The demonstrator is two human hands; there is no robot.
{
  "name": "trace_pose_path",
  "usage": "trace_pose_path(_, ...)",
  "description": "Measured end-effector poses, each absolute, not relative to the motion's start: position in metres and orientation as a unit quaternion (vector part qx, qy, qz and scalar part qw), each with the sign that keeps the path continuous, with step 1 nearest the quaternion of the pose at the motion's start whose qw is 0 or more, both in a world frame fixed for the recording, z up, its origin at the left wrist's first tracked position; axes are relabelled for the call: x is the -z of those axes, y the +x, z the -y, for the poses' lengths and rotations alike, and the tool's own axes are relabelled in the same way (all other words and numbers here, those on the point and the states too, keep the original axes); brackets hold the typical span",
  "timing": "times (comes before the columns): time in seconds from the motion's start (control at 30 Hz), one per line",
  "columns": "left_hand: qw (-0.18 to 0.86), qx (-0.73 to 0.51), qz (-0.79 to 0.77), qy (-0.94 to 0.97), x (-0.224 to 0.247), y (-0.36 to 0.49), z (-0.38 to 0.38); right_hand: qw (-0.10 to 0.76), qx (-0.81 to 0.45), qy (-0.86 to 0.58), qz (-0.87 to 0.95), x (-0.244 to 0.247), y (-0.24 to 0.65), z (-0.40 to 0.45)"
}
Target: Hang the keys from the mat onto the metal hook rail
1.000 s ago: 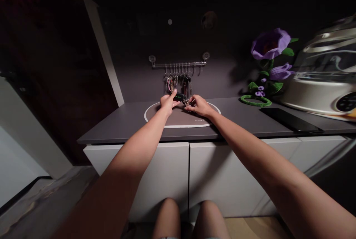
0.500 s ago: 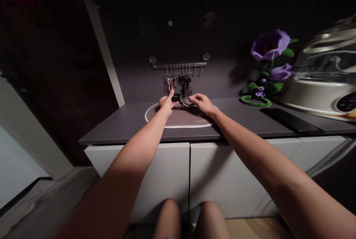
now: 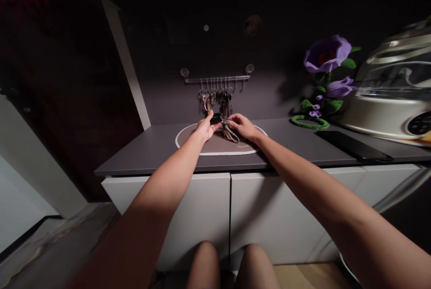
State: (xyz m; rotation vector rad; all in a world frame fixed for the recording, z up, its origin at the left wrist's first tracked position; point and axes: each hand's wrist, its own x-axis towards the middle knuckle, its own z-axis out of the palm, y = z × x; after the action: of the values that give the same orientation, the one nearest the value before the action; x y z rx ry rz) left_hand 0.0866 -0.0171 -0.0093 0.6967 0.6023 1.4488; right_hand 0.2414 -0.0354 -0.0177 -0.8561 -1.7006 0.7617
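A black key fob [image 3: 216, 118] is pinched between the thumb and fingers of my left hand [image 3: 205, 128]. From the fob's right end hangs a bunch of keys [image 3: 230, 133], its lower part dangling over a brown oval mat [image 3: 218, 145] with a white rim. My right hand [image 3: 243, 126] has its thumb and forefinger closed at the top of the bunch, by the ring. Just behind my hands, several sets of keys [image 3: 215, 98] hang from hooks on a clear wall rail [image 3: 217, 79].
The mat lies on a dark grey counter [image 3: 134, 150] above white cabinet doors [image 3: 198, 217]. To the right stand purple artificial flowers [image 3: 328, 55] with a green ring base, a black phone-like slab [image 3: 352, 144] and a cream appliance [image 3: 387, 111] with a clear upper part.
The key bunch has swung down and now dangles between my hands. My left hand has turned a little, tilting the fob, while my right hand has barely shifted.
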Motion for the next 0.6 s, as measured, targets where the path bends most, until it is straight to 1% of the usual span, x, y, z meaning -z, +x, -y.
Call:
trace_pose_path(0.13,0.662,-0.638,-0.257,0.299,0.009,0.087,0.017,0.529,-0.344,-0.350,0.692,0.013,0.240,0.042)
trace_pose_path(0.3,0.669,-0.649,-0.241,0.269,0.008,0.086,0.017,0.526,-0.425,-0.345,0.650,0.009,0.238,0.051)
trace_pose_path(0.5,0.678,-0.664,-0.209,0.236,0.006,0.085,0.017,0.498,-0.395,-0.359,0.684,0.012,0.238,0.048)
trace_pose_path(0.6,0.676,-0.670,-0.199,0.235,0.005,0.085,0.017,0.519,-0.369,-0.334,0.695,0.013,0.240,0.043)
